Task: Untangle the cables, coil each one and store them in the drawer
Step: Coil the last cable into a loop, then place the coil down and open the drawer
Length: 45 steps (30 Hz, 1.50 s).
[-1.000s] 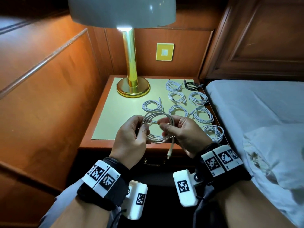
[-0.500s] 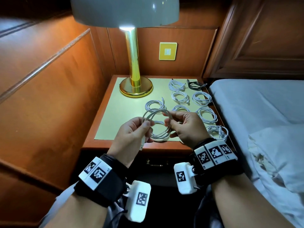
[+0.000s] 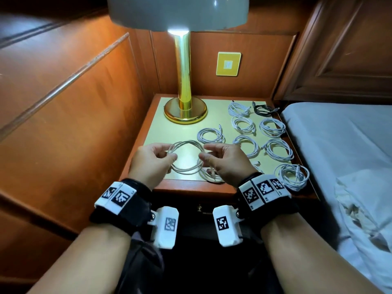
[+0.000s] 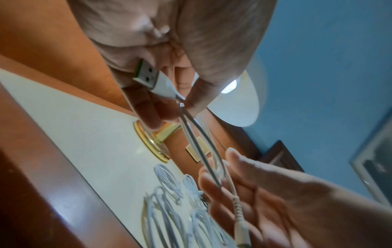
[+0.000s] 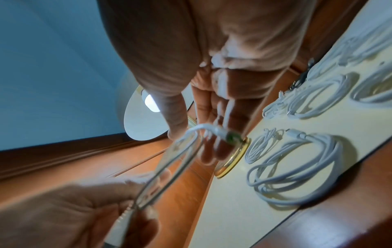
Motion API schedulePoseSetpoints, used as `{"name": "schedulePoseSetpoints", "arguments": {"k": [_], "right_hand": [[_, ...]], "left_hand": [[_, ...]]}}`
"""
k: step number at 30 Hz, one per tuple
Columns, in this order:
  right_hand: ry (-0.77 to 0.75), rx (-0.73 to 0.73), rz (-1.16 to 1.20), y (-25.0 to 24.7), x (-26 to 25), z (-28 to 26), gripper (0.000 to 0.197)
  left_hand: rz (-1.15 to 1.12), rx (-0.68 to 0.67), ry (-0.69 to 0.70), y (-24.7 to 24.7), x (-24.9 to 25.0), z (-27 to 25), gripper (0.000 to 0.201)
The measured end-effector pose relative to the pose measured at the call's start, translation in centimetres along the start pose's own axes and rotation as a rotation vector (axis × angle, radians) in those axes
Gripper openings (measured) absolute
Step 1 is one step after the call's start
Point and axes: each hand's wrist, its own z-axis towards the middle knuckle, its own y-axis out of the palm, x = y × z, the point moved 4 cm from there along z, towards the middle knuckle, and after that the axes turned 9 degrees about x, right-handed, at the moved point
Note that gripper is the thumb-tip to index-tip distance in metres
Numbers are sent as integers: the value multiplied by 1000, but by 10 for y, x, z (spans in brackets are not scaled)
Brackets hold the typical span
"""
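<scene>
currently: white cable coil held just above the front of the nightstand top; left hand pinches its left side, right hand pinches its right side. nine coiled cables lie on the top beside the brass lamp.

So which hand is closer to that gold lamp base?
The left hand. It is just in front of the lamp base and slightly to its left. The right hand sits further off, toward the bed side, by the coiled cables.
</scene>
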Motion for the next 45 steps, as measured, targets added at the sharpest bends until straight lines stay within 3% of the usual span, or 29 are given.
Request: {"name": "schedulePoseSetpoints", "arguments": {"k": [5, 8, 13, 15, 17, 22, 26, 29, 35, 39, 45], "right_hand": [[-55, -1, -217, 4, 1, 3, 52], [-59, -14, -215, 4, -2, 4, 47], [-85, -13, -251, 6, -6, 7, 37], [-87, -26, -272, 7, -7, 7, 34], [-93, -44, -307, 6, -7, 6, 32], [-104, -74, -498, -4, -4, -6, 30], [-66, -124, -679, -18, 5, -24, 36], [-33, -187, -770, -29, 17, -37, 39], [29, -91, -877, -64, 55, -64, 45], [39, -30, -942, -89, 75, -81, 56], [-14, -21, -977, -99, 93, -88, 73]], "left_hand": [[98, 46, -174, -13, -26, 35, 12], [312, -8, -230, -14, -47, 49, 6], [604, -6, -100, -18, -45, 53, 34], [603, 3, -58, -23, -40, 51, 29], [568, 11, 7, -29, -35, 47, 41], [564, -2, 167, -32, -23, 19, 12], [624, -115, 277, -6, -15, -13, 11], [652, -276, 372, 24, -14, -37, 13], [817, -663, 480, 82, -30, -81, 21], [1026, -812, 393, 119, -54, -94, 40], [1123, -808, 286, 149, -82, -101, 46]]}}
